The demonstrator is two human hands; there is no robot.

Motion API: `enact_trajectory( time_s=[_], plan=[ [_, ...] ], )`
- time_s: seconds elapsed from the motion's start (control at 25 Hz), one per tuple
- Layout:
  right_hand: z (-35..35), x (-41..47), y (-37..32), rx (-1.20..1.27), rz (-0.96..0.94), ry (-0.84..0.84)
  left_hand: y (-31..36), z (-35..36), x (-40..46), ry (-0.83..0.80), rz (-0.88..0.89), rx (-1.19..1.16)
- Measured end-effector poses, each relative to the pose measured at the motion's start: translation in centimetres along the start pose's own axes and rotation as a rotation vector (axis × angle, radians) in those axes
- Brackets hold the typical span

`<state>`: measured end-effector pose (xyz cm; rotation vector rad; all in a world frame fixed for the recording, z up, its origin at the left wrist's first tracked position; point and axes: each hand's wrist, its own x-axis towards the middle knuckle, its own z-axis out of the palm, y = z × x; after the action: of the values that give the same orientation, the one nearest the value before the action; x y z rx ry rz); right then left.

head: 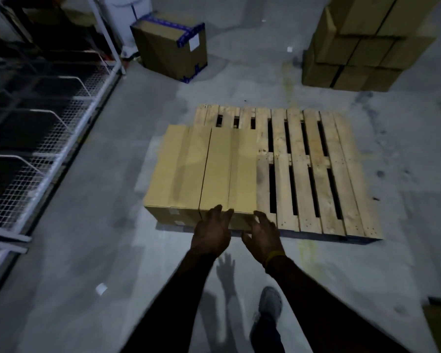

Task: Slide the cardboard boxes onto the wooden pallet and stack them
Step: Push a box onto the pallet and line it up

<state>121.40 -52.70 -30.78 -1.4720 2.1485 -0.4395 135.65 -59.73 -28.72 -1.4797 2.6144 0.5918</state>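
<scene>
You are reaching both arms forward over the grey concrete floor (87,250) toward the slatted light wooden pallet (313,169), which is lying flat at the centre of your view. Two long plain tan cardboard boxes are sitting side by side on its left part: the left cardboard box (173,169) is overhanging the pallet's left edge, and the right cardboard box (232,169) is touching it along a dark seam.

Your left hand (213,231) is resting its spread, slightly bent fingertips on the near top edge of the right cardboard box. Your right hand (262,234), wearing a yellow wristband (274,258), is lying against that box's near end face with fingers fanned apart and loosely curved; neither hand is wrapping around anything.

At 11 o'clock a brown cardboard box with blue tape (171,49) is standing tilted on the floor beside a white post. At 1 o'clock a tall stack of tan cardboard cartons (364,44) is standing well apart from the pallet. At 9 o'clock a white wire-mesh shelving rack (36,149) is running along the left side. At 6 o'clock your grey shoe (269,305) is showing between your forearms.
</scene>
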Motion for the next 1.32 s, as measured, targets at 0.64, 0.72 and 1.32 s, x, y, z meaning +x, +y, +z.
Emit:
enact_trajectory(
  time_s=[0.64,0.72,1.32],
  plan=[
    [-21.6,-24.6,6.1,-0.087,0.215,0.141,25.9,-5.1,-16.7,0.007,0.178,-0.032],
    [-24.6,-27.1,8.9,-0.078,0.241,0.178,30.1,-4.5,-17.6,0.008,0.179,-0.021],
    [-40.7,-50.3,36.0,-0.038,0.666,0.459,66.9,3.7,-27.0,-0.065,0.635,0.086]
  ],
)
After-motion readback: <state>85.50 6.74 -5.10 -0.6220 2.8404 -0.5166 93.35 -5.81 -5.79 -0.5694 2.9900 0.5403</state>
